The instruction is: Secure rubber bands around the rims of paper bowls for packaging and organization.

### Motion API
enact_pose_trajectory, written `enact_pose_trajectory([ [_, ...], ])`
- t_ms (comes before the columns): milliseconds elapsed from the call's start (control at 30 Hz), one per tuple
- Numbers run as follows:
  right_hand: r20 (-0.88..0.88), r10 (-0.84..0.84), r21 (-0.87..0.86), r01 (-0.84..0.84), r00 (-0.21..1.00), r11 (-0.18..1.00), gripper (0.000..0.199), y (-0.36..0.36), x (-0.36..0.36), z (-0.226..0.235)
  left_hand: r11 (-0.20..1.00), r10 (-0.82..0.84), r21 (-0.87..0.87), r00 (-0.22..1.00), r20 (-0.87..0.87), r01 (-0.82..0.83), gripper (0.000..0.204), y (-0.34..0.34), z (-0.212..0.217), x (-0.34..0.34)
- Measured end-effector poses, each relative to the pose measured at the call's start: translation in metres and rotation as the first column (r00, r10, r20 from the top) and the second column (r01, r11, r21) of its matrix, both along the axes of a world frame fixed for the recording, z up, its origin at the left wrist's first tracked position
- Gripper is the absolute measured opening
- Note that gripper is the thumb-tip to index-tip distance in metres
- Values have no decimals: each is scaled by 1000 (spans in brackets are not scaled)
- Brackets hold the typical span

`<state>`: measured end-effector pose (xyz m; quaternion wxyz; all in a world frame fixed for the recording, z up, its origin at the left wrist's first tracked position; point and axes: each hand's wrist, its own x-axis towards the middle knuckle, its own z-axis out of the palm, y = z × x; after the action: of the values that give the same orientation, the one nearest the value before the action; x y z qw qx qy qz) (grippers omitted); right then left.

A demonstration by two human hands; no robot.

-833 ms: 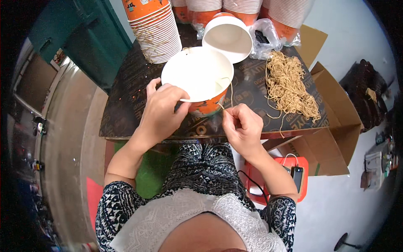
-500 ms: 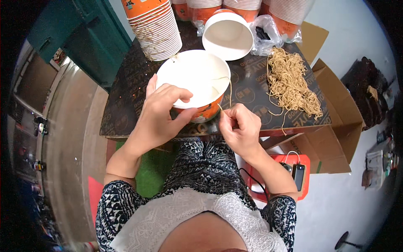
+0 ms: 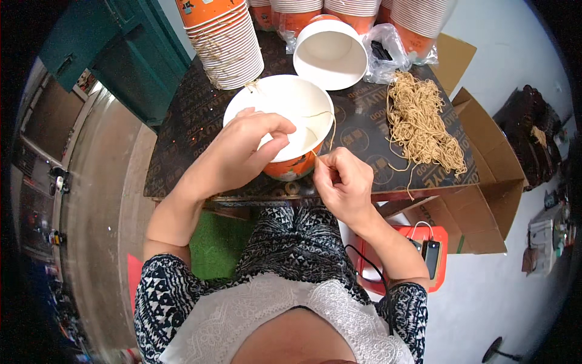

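Observation:
A white-lined orange paper bucket [image 3: 288, 168] stands upright near the table's front edge. Over its near left rim is my left hand [image 3: 242, 142], fingers bent and thumb apart from the index finger, with nothing seen between them. At the bucket's right side, my right hand [image 3: 345, 182] is closed, pinching a thin tan cord [image 3: 332, 130] between thumb and index finger. That cord runs over the right rim, with one end lying inside the bucket. A little tan cord also shows at the far left rim.
At the far left rises a tall stack of paper buckets [image 3: 233, 54] with tan cords on its side. Behind mine, another bucket [image 3: 330, 57] lies tipped, opening toward me. A tangled heap of cord [image 3: 421, 124] and a clear plastic bag [image 3: 388, 54] are to the right, beside cardboard boxes [image 3: 485, 164].
My left hand has shifted right and inward over the bucket's opening, its fingers leaving the left outer side. My right hand has barely moved and keeps its pinch on the cord.

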<state>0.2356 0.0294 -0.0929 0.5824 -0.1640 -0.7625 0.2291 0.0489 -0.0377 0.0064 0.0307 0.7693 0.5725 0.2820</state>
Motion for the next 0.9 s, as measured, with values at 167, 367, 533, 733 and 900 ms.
enact_pose_trajectory([
  [167,5,18,10,-18,1000,1000,17,3,-4,3,941,-141,-285,977,158,181,21,21,8,3],
  [367,15,3,31,-4,1000,1000,15,5,-4,6,887,-182,-404,973,140,224,20,36,6,4],
  [533,38,-11,37,10,999,999,13,4,1,8,894,-99,-412,974,202,176,18,30,6,3],
  [733,45,-3,-4,3,999,1000,13,3,3,7,907,-22,-403,970,240,120,20,26,8,-2],
  [900,-16,7,-4,-7,1000,1000,12,2,0,4,914,-179,-313,949,260,259,23,29,-1,-4],
])
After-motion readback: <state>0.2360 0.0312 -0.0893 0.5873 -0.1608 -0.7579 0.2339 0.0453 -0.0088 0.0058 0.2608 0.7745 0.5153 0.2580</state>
